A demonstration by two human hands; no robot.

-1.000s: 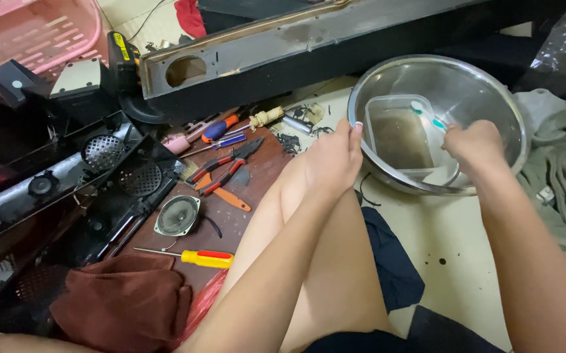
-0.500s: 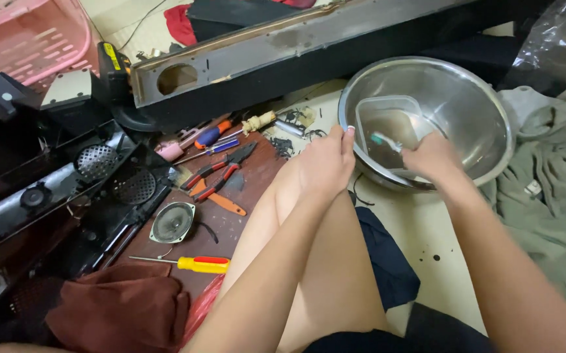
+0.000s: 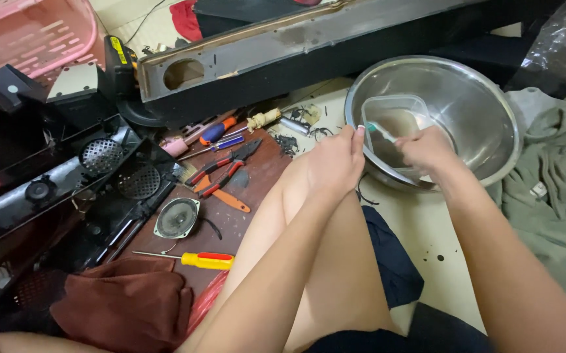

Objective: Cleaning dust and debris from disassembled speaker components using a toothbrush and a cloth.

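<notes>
A steel bowl [image 3: 479, 98] stands on the floor at the upper right, with a clear plastic tub [image 3: 394, 108] lying inside it. My right hand [image 3: 426, 150] is over the bowl's near rim, closed on a toothbrush [image 3: 377, 129] with a white and teal handle. My left hand [image 3: 335, 160] rests on my raised knee, fingertips touching the bowl's left rim; whether it holds anything is hidden.
Red-handled pliers [image 3: 221, 171], screwdrivers [image 3: 194, 259], a small speaker [image 3: 177, 218] and other tools lie on a brown board at the left. Black speaker housings [image 3: 67, 183], a long grey panel [image 3: 309, 39], a pink basket [image 3: 28, 33], brown cloth [image 3: 126, 307] and green cloth [image 3: 557, 189] surround me.
My right hand has drawn back with the toothbrush from the middle of the bowl to its near left rim, close to my left hand. The view shifted slightly.
</notes>
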